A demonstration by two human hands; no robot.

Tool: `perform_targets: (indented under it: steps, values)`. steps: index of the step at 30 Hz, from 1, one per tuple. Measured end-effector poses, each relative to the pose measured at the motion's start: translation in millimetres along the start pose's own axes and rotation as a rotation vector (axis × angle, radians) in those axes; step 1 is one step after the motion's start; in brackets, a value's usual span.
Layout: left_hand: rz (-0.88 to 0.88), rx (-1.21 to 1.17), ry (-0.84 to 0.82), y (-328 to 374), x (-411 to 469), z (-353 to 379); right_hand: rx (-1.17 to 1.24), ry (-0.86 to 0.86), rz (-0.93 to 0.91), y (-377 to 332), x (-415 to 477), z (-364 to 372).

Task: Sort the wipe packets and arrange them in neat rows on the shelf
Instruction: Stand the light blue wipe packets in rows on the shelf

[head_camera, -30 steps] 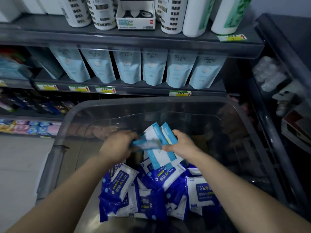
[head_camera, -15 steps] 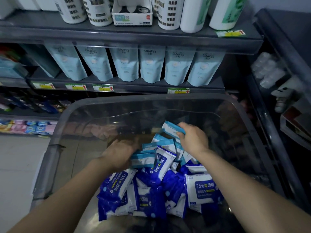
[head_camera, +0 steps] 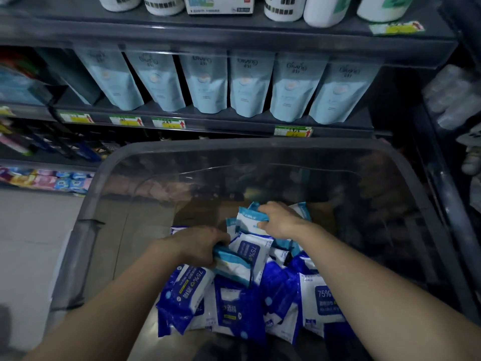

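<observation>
Wipe packets [head_camera: 234, 308] lay heaped in the clear bin [head_camera: 234, 145], right beneath both hands. The left hand [head_camera: 197, 246] curled round a light-blue packet [head_camera: 231, 267], gripping its end. Just beyond it, the right hand [head_camera: 281, 220] pinched a second light-blue packet [head_camera: 250, 217] off the heap. Far past the fingers, pale pouches [head_camera: 242, 84] lined the shelf [head_camera: 208, 125].
</observation>
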State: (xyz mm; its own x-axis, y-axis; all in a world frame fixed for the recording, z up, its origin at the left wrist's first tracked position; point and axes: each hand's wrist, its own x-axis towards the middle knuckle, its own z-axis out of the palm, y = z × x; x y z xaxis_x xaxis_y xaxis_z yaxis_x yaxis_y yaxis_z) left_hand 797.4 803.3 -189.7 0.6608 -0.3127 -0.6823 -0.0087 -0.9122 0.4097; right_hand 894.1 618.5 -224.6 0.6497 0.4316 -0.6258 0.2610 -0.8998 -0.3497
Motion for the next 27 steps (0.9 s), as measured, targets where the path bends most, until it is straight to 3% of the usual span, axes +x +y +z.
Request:
perform_targets:
  steps: [12,18,27]
  values:
    - [-0.059,-0.051,0.022,-9.1,6.2,-1.7,-0.346,-0.02,-0.051,-16.0,17.8,10.6]
    - [-0.106,-0.025,0.101,-14.8,7.5,-6.4,-0.018,-0.029,0.052,-12.3,2.0,-7.4]
    - [-0.03,0.06,0.217,6.0,12.0,-35.6,0.21,0.373,0.138,6.1,-73.3,-33.3]
